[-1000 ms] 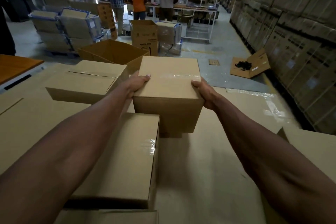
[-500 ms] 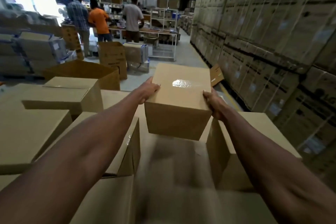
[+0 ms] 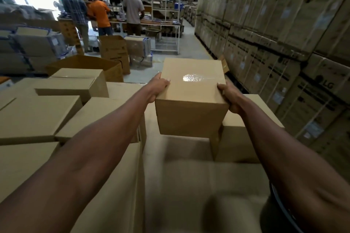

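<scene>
A sealed brown cardboard box (image 3: 191, 100) with shiny clear tape across its top is held up in the air in front of me. My left hand (image 3: 158, 87) grips its left top edge, fingers curled over onto the lid. My right hand (image 3: 229, 98) grips the right edge near the front corner. The box hangs above a gap between stacked cartons, its bottom clear of them.
Closed cartons (image 3: 37, 117) are stacked at left, and another carton (image 3: 244, 138) sits low right behind the held box. An open box (image 3: 85, 66) stands further back. A wall of large strapped cartons (image 3: 284, 43) lines the right. Three people (image 3: 98, 13) stand at a far table.
I have lifted the box off the stack and carried it rightward. My view has turned right toward the wall of cartons. Both hands keep the same hold.
</scene>
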Demonstrator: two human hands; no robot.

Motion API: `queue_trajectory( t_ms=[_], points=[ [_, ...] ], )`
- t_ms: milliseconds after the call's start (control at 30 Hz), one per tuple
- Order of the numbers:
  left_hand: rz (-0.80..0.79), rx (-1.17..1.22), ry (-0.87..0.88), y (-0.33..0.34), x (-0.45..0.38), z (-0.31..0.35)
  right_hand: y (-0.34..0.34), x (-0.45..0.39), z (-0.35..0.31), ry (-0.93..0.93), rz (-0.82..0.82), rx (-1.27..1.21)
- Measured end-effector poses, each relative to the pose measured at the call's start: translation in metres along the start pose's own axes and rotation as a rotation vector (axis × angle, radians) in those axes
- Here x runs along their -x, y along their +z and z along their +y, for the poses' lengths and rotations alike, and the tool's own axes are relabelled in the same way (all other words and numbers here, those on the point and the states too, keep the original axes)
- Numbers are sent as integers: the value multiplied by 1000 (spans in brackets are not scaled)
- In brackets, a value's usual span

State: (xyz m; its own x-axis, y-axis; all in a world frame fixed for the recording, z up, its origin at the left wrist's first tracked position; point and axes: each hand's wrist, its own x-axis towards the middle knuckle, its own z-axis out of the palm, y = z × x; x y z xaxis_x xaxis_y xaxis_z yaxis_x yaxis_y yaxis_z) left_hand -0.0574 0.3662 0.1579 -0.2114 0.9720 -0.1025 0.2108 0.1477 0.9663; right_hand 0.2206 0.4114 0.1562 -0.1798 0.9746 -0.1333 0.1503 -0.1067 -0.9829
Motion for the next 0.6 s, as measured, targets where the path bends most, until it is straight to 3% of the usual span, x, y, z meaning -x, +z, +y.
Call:
queue_trajectory(
  t_ms=[300,600],
  points=[
    [115,-59,-113,17,106,-24,-16,99,23,116,-122,45],
    [110,-18,-167,59,229,-77,-48,194,100,152,-149,5]
  ],
)
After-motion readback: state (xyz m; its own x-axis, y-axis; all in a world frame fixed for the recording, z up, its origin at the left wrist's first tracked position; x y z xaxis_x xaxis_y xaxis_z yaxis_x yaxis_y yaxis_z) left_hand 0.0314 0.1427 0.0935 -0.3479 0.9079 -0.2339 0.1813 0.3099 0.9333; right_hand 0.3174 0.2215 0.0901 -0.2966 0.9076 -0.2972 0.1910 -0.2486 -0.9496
